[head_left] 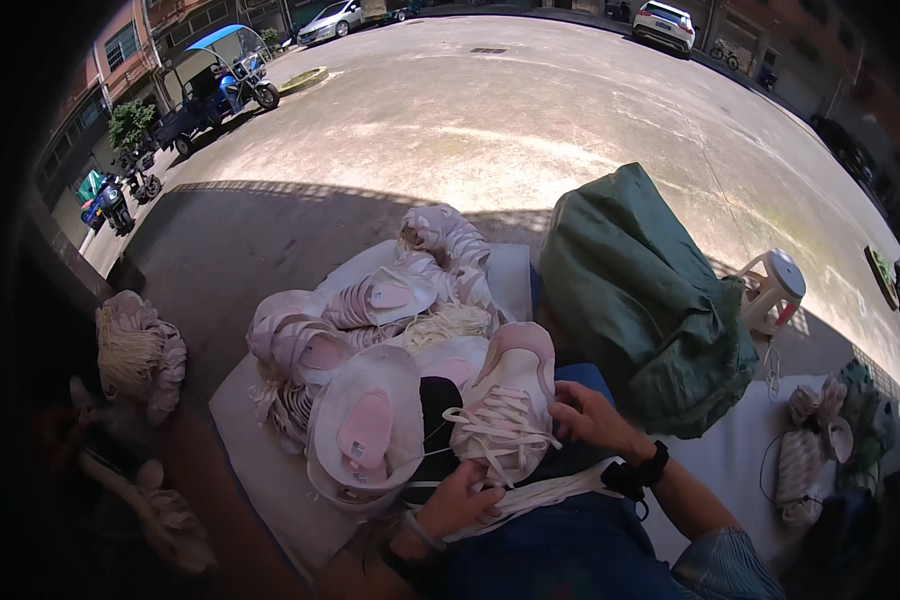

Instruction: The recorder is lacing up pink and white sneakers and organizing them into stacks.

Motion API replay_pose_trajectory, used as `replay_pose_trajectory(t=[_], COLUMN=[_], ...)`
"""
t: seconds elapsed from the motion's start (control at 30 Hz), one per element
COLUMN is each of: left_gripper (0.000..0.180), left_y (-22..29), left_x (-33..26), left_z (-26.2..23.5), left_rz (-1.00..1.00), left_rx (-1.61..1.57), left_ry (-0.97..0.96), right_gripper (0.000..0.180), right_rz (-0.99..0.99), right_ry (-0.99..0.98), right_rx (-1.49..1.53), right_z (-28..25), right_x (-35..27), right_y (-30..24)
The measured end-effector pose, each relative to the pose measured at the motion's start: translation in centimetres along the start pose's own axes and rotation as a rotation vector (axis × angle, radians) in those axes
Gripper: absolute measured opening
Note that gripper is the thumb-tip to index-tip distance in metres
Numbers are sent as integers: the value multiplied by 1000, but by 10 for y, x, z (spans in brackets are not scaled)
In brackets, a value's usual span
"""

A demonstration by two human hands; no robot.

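I see the pale pink sneaker [505, 400] resting on the lap, toe away from me, white laces [495, 425] crossing its top. My left hand [460, 500] is curled around the heel end, fingers closed on it, seemingly to steady it. My right hand [585, 415] rests against the shoe's right side, fingers bent and pinching at the lacing, though I cannot tell exactly what they hold. Beyond, more pink shoes [370, 330] are heaped on a white sheet [260, 440], within reach. A green sack [640, 290] stands to the right.
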State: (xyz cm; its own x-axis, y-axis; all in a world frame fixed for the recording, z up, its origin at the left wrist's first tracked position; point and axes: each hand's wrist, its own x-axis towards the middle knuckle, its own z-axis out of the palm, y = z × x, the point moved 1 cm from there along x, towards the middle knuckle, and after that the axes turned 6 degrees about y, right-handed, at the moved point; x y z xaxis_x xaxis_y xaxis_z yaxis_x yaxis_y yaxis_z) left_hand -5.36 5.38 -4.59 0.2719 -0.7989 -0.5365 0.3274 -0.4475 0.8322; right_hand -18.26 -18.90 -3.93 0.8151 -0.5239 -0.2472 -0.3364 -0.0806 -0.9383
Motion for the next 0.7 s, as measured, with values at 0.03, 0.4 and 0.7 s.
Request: replay_pose_trajectory(t=[0.03,0.4,0.7], left_gripper=[62,72,42], left_y=[2,-1,8], left_x=[1,2,7], left_z=[-1,-6,3], left_rz=[20,94,87], left_rx=[-18,117,169], left_ry=[-3,-61,96], right_gripper=[56,42,31], right_rz=[-5,196,82], right_ry=[-36,-224,-314], right_rx=[7,222,367], right_z=[2,-2,12], right_x=[2,12,4], right_y=[-5,5,-27])
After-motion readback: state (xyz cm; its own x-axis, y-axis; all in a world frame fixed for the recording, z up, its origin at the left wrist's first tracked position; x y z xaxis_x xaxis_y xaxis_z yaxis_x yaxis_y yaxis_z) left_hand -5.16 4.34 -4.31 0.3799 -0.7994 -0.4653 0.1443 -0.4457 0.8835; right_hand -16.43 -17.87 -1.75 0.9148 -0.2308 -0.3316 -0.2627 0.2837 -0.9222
